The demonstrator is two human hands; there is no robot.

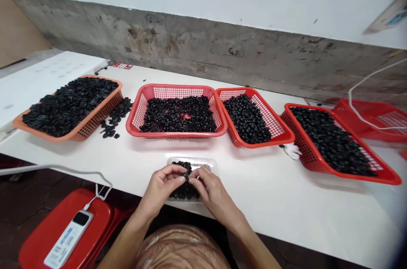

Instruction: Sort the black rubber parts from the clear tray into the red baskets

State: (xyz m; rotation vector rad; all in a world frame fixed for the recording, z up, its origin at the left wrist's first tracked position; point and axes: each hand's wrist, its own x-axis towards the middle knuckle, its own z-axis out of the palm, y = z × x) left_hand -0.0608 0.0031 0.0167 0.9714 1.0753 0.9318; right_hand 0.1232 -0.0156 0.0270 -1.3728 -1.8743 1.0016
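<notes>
Over a clear plastic tray [208, 161] at the table's front edge, my two hands meet fingertip to fingertip. My left hand [161, 183] pinches a small round black part [185, 175] between thumb and fingers. Closed beside it, my right hand [211, 187] has its fingertips at the same part; what it pinches is too small to make out. Small black pieces [184, 194] fill the left side of the tray, under my hands. Tiny metallic-looking bits [206, 166] lie near its back right, partly hidden by my right hand.
Behind the tray stand an orange basket [83, 130] of flat black pieces and red baskets [176, 134] of small black parts. Loose black pieces [111, 127] lie beside the orange one. A white power bank [68, 239] with a cable rests on a red stool [76, 203].
</notes>
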